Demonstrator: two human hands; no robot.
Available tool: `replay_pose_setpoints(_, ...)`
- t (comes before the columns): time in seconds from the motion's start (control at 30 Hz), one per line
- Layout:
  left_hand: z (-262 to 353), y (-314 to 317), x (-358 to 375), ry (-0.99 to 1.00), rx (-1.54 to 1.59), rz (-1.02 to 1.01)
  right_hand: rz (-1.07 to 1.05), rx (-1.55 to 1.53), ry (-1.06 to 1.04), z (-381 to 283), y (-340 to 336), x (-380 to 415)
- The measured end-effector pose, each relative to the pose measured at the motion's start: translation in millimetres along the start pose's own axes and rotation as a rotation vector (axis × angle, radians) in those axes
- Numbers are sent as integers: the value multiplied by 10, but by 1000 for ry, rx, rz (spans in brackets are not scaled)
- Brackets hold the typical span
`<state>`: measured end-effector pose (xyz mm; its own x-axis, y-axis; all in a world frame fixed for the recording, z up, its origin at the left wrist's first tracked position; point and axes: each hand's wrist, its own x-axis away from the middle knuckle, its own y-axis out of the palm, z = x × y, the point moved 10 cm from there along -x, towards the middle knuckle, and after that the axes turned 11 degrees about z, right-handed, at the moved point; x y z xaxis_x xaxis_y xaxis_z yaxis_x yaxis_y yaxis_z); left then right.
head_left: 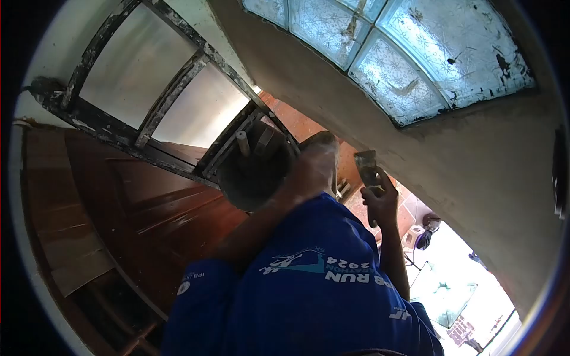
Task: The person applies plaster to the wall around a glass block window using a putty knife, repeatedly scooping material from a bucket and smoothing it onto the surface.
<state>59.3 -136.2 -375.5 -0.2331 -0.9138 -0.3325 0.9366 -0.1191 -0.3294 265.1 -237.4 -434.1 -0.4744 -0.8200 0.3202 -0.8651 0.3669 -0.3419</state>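
My right hand [383, 199] is closed around the handle of a putty knife [366, 163]. Its flat, stained blade points up and away from me, beside the grey wall. My left forearm [255, 228] reaches forward from the blue sleeve, next to a dark bucket [252, 184]. The fingers of that hand cannot be made out against the pale, dusty shape ahead of it. Inside the bucket, a round tool handle [242, 143] sticks up beside a blocky dark piece. The bucket sits against the ladder's lower end in this view.
A paint-spattered ladder [172, 95] stands at the upper left, before a brown panelled door [160, 196]. Smooth grey plaster [463, 172] runs along the right, around a glass-block window [404, 53]. Far below lie a tiled floor [291, 115] and a glass-topped table [445, 293].
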Motion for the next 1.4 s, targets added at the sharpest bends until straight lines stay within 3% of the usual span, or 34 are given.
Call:
replay_pose_setpoints(0.03,-511,-311,61,-303,-97,141,-70,-13,-55,-131,151,-6)
replay_pose_setpoints(0.07,-733,-654,54,-273,-181,300,-135,-16,-29,-208,304,-27)
replay_pose_setpoints(0.1,-874,-951,49,-312,-361,315,-198,-20,-3,-274,465,-64)
replay_pose_setpoints(0.13,-998,-1244,53,-349,-540,328,-274,65,-75,-309,652,-119)
replay_pose_setpoints(0.2,-1574,-1615,247,-344,-552,489,-426,241,-221,-246,1032,-196)
replay_pose_setpoints(0.27,-1525,-1803,281,-311,-726,507,-531,294,-368,-360,1370,-131)
replay_pose_setpoints(0.37,-1800,-1867,266,-253,-828,442,-653,169,-370,-237,1784,-162)
replay_pose_setpoints(0.43,-1748,-1670,241,-192,-869,406,-660,410,-563,-105,1980,-144)
replay_pose_setpoints(0.5,-1391,-1554,165,-106,-934,403,-683,420,-454,-306,1979,-89)
replay_pose_setpoints(0.6,-1737,-1151,187,-245,-836,98,-704,333,-368,-200,1991,-92)
replay_pose_setpoints(0.73,-2175,-966,310,-327,-820,77,-675,256,-259,-137,1836,-168)
replay_pose_setpoints(0.83,-2225,-989,352,-416,-661,128,-569,110,-349,-268,1671,-180)
replay_pose_setpoints(0.93,-1844,-1072,487,-450,-517,227,-715,47,103,-188,1624,-108)
replay_pose_setpoints(1.03,-1534,-1197,653,-577,-403,323,-663,21,237,137,1724,-173)
replay_pose_setpoints(1.13,-1464,-1247,805,-648,-324,373,-592,-43,151,110,1981,-212)
replay_pose_setpoints(1.23,-1392,-1198,835,-647,-304,420,-546,215,-178,102,2300,-267)
replay_pose_setpoints(1.33,-1447,-1154,839,-601,-359,517,-276,321,-688,176,2557,-163)
replay_pose_setpoints(1.4,-1461,-1157,798,-589,-309,609,-394,291,-564,243,2619,-178)
